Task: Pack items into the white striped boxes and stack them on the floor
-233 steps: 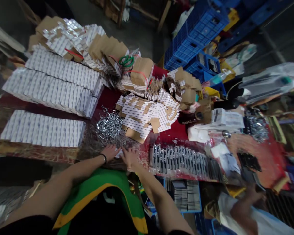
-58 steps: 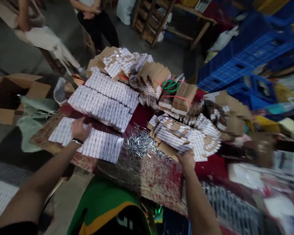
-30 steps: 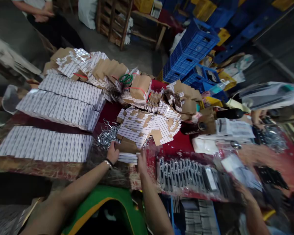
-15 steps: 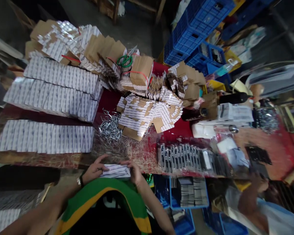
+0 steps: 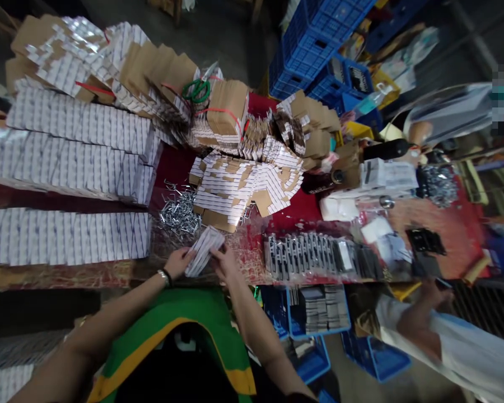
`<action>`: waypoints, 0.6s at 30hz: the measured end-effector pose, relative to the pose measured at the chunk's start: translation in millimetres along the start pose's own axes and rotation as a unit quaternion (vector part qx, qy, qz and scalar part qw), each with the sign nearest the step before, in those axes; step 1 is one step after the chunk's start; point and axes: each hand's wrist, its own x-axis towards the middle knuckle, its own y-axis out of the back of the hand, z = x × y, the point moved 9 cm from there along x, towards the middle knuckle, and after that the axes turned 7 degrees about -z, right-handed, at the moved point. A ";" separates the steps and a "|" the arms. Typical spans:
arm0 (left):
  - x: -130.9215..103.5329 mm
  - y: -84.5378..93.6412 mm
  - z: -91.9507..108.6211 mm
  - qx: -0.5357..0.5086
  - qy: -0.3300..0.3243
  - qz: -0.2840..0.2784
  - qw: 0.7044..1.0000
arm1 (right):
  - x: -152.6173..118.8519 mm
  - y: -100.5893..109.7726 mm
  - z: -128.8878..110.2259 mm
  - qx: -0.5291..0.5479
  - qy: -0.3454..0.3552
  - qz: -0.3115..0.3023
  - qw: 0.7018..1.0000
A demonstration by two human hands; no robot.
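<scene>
A white cardboard box [image 5: 204,251] with dark stripes is held aslant over the table's front edge. My left hand [image 5: 178,263] grips its left end, and my right hand [image 5: 224,263] pinches the right side near the top. Just beyond it lies a heap of small bent metal pieces [image 5: 180,211]. Flat unfolded striped cartons [image 5: 231,187] are spread behind the box. At the left, finished-looking striped boxes [image 5: 67,235] stand packed in long rows.
Bagged metal parts [image 5: 302,254] line the front edge at right. Bundled cartons [image 5: 229,109] and green-handled scissors [image 5: 196,89] are at the back. Blue crates [image 5: 319,324] stand below the table. A co-worker's arm [image 5: 420,319] is at the far right.
Both hands have carried the box forward and up, away from my body, over the table edge. The box has turned from lying level to slanting. The view has shifted slightly.
</scene>
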 end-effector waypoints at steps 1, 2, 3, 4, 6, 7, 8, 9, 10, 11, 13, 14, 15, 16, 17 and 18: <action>12.9 -0.3 2.1 0.007 0.006 0.021 1.000 | 9.8 -4.5 -4.3 -0.093 0.011 -0.017 0.995; 26.4 3.1 2.6 0.022 0.018 0.047 0.998 | 18.6 -9.2 -7.0 -0.214 0.019 -0.030 0.976; 39.7 9.7 1.9 0.039 0.034 0.077 0.996 | 25.8 -13.9 -6.5 -0.330 0.020 -0.045 0.943; 52.4 18.1 0.3 0.056 0.049 0.104 0.992 | 30.9 -16.6 -2.8 -0.421 0.013 -0.061 0.905; 74.7 33.2 -3.7 0.085 0.064 0.130 0.986 | 33.4 -12.2 7.3 -0.509 -0.004 -0.090 0.856; 83.3 38.6 -6.1 0.095 0.064 0.130 0.985 | 30.7 -4.5 10.2 -0.518 -0.004 -0.100 0.850; 89.1 42.6 -8.8 0.101 0.059 0.127 0.985 | 25.9 8.0 10.0 -0.520 0.004 -0.098 0.849; 91.9 44.9 -11.9 0.103 0.052 0.124 0.986 | 19.4 28.0 6.7 -0.526 0.011 -0.073 0.847; 90.9 46.4 -15.7 0.106 0.048 0.127 0.985 | 11.2 55.5 1.1 -0.533 0.010 -0.023 0.846; 85.8 48.3 -19.0 0.107 0.044 0.145 0.983 | 0.9 88.7 -5.6 -0.537 0.001 0.045 0.842; 66.3 49.1 -22.0 0.103 0.037 0.211 0.971 | -25.9 160.7 -16.0 -0.530 -0.049 0.202 0.822; 54.6 45.8 -19.4 0.099 0.028 0.246 0.964 | -38.1 189.9 -17.5 -0.529 -0.078 0.255 0.805; 44.6 38.8 -12.1 0.097 0.005 0.269 0.958 | -45.9 211.3 -16.6 -0.534 -0.103 0.280 0.791; 38.0 28.1 0.0 0.097 -0.032 0.276 0.956 | -48.1 224.8 -12.9 -0.542 -0.122 0.274 0.785; 36.1 13.9 15.7 0.100 -0.079 0.261 0.957 | -46.9 233.2 -7.5 -0.546 -0.139 0.255 0.786; 38.3 -2.5 32.7 0.106 -0.127 0.226 0.960 | -43.4 237.3 -1.6 -0.547 -0.153 0.229 0.790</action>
